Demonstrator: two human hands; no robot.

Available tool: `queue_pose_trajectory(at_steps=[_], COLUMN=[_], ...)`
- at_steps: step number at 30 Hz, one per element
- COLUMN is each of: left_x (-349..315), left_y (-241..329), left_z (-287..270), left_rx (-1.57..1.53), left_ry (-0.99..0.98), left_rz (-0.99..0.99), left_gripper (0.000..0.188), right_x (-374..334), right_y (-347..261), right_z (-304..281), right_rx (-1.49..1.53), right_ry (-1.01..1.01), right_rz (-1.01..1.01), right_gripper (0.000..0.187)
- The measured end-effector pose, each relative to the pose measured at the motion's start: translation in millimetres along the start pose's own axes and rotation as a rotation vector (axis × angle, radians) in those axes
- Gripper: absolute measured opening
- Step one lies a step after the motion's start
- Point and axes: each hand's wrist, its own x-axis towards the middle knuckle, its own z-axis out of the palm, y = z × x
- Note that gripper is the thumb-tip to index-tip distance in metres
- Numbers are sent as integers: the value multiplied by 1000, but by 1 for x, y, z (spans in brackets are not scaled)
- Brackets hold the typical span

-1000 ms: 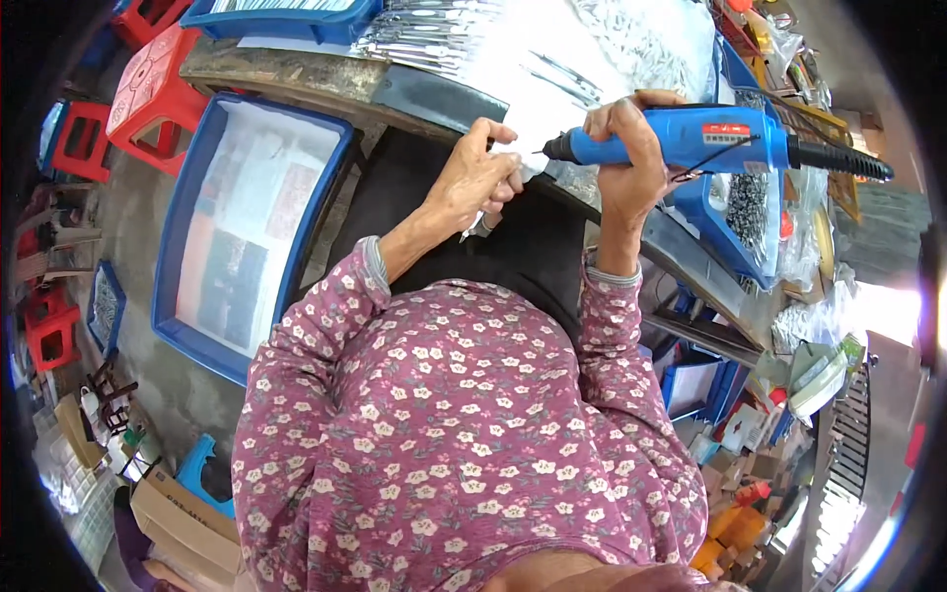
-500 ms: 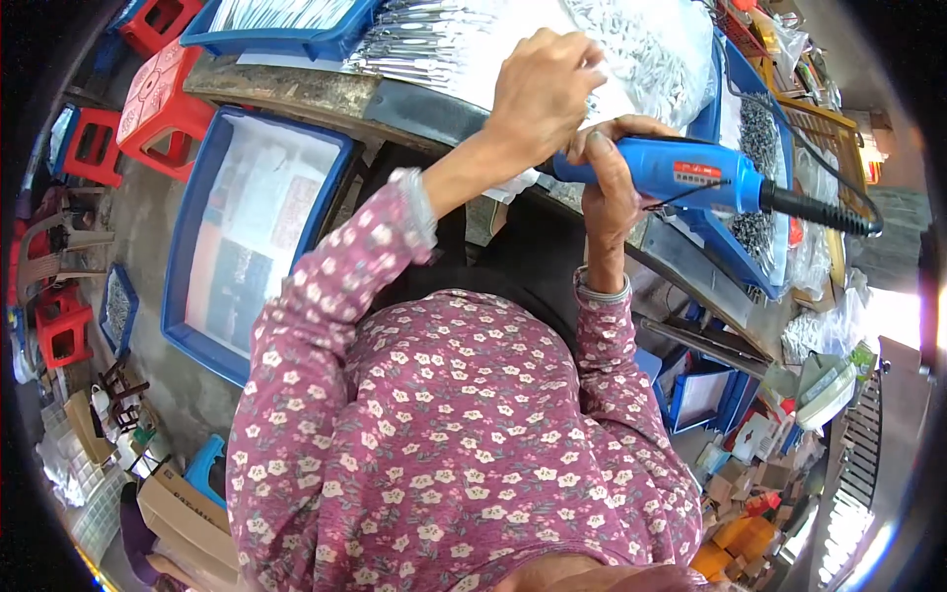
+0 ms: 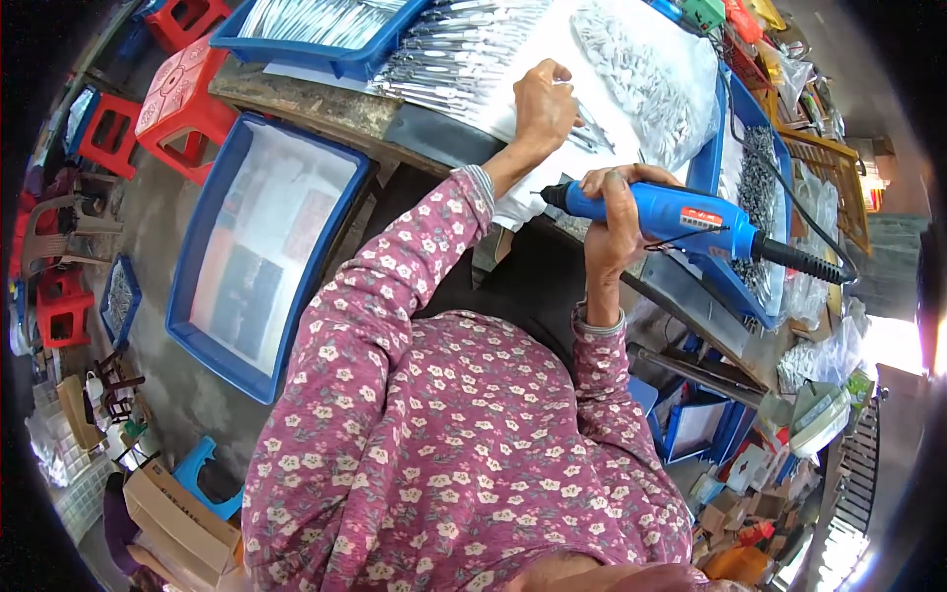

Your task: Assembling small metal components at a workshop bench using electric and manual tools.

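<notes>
Blue electric screwdriver (image 3: 695,222) sits firmly in the grasp of a worker's right hand (image 3: 614,219), its dark tip pointing left just over the near edge of the cluttered surface (image 3: 296,97). The left hand (image 3: 546,107) reaches over the white sheet, fingers curled beside a few slim metal pieces (image 3: 594,133) — whether it grips one cannot be told. Silver pen-like pieces (image 3: 454,59) lie in rows to the left, next to a blue tray (image 3: 340,61) of pale rods. Beyond the tool, a clear plastic bag (image 3: 646,84) spreads under a heap of small pale parts; dark bits (image 3: 758,187) fill another container at right — and red stools (image 3: 178,99) stand on the floor at far left.
</notes>
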Motion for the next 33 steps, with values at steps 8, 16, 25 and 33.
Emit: queue_pose_trajectory(at_steps=[8,16,25,33], left_x=[7,6,55,103], left_y=[-12,-14,44,36], left_z=[-10,-18,-82,-106], left_rx=[90,374,635,1076], left_ry=[40,47,263,-28], left_rz=[-39,138,728,689], left_gripper=[18,20,11,12], right_x=[1,3,1,4], right_y=[-1,2,2,5], right_z=[6,9,6,5], right_rx=[-40,-1,4,10], right_ry=[14,11,7,7], right_rz=[-27,-3,-29,-16], right_gripper=[37,40,41,42])
